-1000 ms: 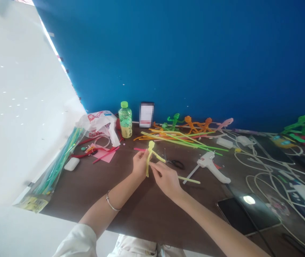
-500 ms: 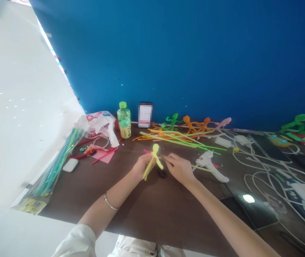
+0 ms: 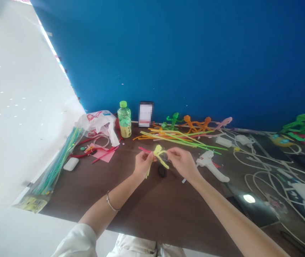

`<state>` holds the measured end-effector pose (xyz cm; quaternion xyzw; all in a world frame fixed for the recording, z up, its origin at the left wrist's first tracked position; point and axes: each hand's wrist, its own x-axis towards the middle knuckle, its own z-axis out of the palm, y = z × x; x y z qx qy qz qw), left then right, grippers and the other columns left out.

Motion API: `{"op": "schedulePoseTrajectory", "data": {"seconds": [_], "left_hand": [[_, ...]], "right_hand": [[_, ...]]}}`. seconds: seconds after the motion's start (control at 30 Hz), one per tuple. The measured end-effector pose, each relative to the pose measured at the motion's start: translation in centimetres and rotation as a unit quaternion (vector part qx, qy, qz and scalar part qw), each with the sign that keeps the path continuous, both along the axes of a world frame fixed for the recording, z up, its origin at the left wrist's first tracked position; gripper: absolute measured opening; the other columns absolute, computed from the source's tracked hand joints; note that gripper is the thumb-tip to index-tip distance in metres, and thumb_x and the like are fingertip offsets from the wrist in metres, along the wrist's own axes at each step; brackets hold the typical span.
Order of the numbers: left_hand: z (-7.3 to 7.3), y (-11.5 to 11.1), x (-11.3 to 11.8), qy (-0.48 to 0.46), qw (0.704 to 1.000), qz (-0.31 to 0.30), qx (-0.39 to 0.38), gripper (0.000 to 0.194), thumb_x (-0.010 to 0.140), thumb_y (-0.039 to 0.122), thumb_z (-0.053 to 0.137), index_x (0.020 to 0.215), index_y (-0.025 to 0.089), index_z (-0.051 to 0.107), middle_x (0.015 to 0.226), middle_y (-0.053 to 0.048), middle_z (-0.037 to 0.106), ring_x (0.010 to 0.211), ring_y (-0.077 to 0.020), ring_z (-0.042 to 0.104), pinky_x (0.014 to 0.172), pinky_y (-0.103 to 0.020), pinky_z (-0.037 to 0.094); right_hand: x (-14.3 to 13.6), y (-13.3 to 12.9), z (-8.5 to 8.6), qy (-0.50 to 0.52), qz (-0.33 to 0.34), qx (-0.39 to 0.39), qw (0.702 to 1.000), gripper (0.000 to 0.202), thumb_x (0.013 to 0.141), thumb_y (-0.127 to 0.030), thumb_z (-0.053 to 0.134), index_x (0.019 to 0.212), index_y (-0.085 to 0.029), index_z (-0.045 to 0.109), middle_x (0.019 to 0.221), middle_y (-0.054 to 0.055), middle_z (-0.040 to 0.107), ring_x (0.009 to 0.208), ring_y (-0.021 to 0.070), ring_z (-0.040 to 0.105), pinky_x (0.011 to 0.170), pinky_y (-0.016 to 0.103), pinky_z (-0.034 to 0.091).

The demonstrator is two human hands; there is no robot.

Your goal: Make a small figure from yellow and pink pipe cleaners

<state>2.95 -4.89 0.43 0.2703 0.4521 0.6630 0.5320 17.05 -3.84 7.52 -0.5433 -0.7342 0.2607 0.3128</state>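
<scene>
A small yellow pipe-cleaner figure (image 3: pixel 157 150) is held above the dark table (image 3: pixel 141 210). My left hand (image 3: pixel 143 164) is closed on its lower left part, with two yellow ends hanging below the fingers. A pink stem (image 3: pixel 144 150) sticks out at the upper left of that hand. My right hand (image 3: pixel 181 162) pinches a thin yellow strand at the figure's right side. One fuzzy yellow limb slants down between my hands. Beneath them, a dark ring-shaped item (image 3: pixel 162 171) lies on the table.
Behind my hands lie loose pipe cleaners (image 3: pixel 184 140), a bottle (image 3: pixel 125 121) and a phone (image 3: pixel 145 114). A white glue gun (image 3: pixel 211 166) and white cables (image 3: pixel 264 185) are at the right. Bagged stems (image 3: pixel 58 164) and an earbud case (image 3: pixel 71 164) are at the left.
The yellow figure has turned and tilted between my hands. My right hand has moved slightly up and now pinches a yellow strand. The long yellow-green strand beside the glue gun no longer shows there.
</scene>
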Motion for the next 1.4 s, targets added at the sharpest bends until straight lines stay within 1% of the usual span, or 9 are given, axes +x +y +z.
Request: {"op": "schedulePoseTrajectory", "data": {"seconds": [0.13, 0.27, 0.43, 0.57, 0.7, 0.83, 1.03, 1.17, 1.4], "left_hand": [[-0.1, 0.0, -0.1, 0.016, 0.998, 0.056, 0.006, 0.032, 0.059, 0.041, 0.069, 0.064, 0.012, 0.058, 0.059, -0.003, 0.062, 0.056, -0.0119, 0.059, 0.064, -0.028, 0.048], [0.0, 0.0, -0.2, -0.039, 0.997, 0.063, -0.032, 0.032, 0.056, 0.040, 0.071, 0.061, 0.012, 0.057, 0.057, -0.002, 0.061, 0.055, -0.0105, 0.058, 0.063, -0.026, 0.046], [-0.1, 0.2, -0.4, -0.121, 0.988, 0.050, -0.088, 0.029, 0.054, 0.034, 0.074, 0.056, 0.011, 0.056, 0.053, 0.000, 0.058, 0.051, -0.0075, 0.054, 0.061, -0.023, 0.044], [0.1, 0.3, -0.6, -0.179, 0.978, -0.003, -0.105, 0.019, 0.061, 0.022, 0.071, 0.059, 0.010, 0.057, 0.054, 0.000, 0.056, 0.047, -0.0050, 0.050, 0.056, -0.018, 0.044], [0.7, 0.2, -0.9, -0.248, 0.955, -0.101, -0.126, 0.010, 0.067, 0.016, 0.066, 0.064, 0.011, 0.058, 0.057, 0.000, 0.054, 0.047, -0.0049, 0.050, 0.055, -0.016, 0.045], [0.8, 0.2, -1.0, -0.216, 0.959, -0.145, -0.108, 0.014, 0.064, 0.019, 0.069, 0.061, 0.011, 0.058, 0.055, -0.001, 0.053, 0.047, -0.0054, 0.049, 0.053, -0.018, 0.045], [0.4, 0.2, -0.9, -0.038, 0.997, -0.052, -0.030, 0.028, 0.058, 0.035, 0.072, 0.062, 0.011, 0.057, 0.054, -0.002, 0.059, 0.050, -0.0090, 0.054, 0.057, -0.023, 0.044], [-0.1, 0.3, -0.8, 0.043, 0.998, 0.031, 0.012, 0.028, 0.060, 0.038, 0.069, 0.066, 0.012, 0.058, 0.057, -0.002, 0.060, 0.054, -0.0118, 0.057, 0.060, -0.026, 0.045], [-0.3, 0.3, -0.8, 0.039, 0.996, 0.078, -0.013, 0.030, 0.062, 0.041, 0.066, 0.065, 0.013, 0.058, 0.059, -0.003, 0.062, 0.056, -0.0123, 0.058, 0.062, -0.026, 0.044]], "right_hand": [[-1.4, -2.7, -0.7, 0.015, 0.031, -0.019, 0.999, 0.025, 0.080, -0.031, 0.044, 0.084, -0.016, 0.064, 0.071, 0.005, 0.068, 0.062, 0.0174, 0.063, 0.056, 0.025, 0.047], [-2.0, -4.6, -2.9, -0.122, 0.066, 0.103, 0.985, 0.031, 0.082, -0.021, 0.039, 0.102, -0.020, 0.063, 0.085, 0.005, 0.068, 0.074, 0.0171, 0.064, 0.060, 0.023, 0.045], [-1.4, -3.5, -5.0, -0.344, 0.084, 0.244, 0.903, 0.039, 0.079, -0.009, 0.040, 0.112, -0.017, 0.059, 0.073, 0.007, 0.065, 0.054, 0.0123, 0.057, 0.049, 0.023, 0.036], [-0.4, -1.9, -5.6, -0.399, 0.091, 0.289, 0.865, 0.036, 0.081, -0.006, 0.039, 0.107, -0.017, 0.062, 0.072, 0.009, 0.062, 0.054, 0.0122, 0.055, 0.051, 0.025, 0.034], [0.6, -0.4, -5.3, -0.383, 0.112, 0.270, 0.876, 0.039, 0.081, -0.009, 0.041, 0.114, -0.023, 0.057, 0.075, 0.006, 0.062, 0.056, 0.0111, 0.055, 0.051, 0.024, 0.033], [1.3, 1.2, -4.1, -0.316, 0.062, 0.221, 0.921, 0.039, 0.081, -0.012, 0.038, 0.112, -0.026, 0.058, 0.084, 0.002, 0.066, 0.065, 0.0115, 0.059, 0.052, 0.022, 0.036], [0.9, 1.8, -1.2, -0.163, -0.025, 0.109, 0.980, 0.025, 0.081, -0.030, 0.043, 0.084, -0.021, 0.066, 0.083, 0.003, 0.069, 0.076, 0.0201, 0.063, 0.066, 0.028, 0.045], [-0.3, 0.0, -0.1, -0.042, 0.004, 0.032, 0.999, 0.025, 0.079, -0.031, 0.044, 0.077, -0.019, 0.065, 0.067, 0.003, 0.069, 0.066, 0.0193, 0.064, 0.065, 0.028, 0.047], [-2.3, -4.2, -2.7, -0.131, 0.094, 0.113, 0.980, 0.032, 0.082, -0.020, 0.037, 0.103, -0.021, 0.062, 0.086, 0.005, 0.068, 0.074, 0.0172, 0.064, 0.063, 0.024, 0.046]]}}
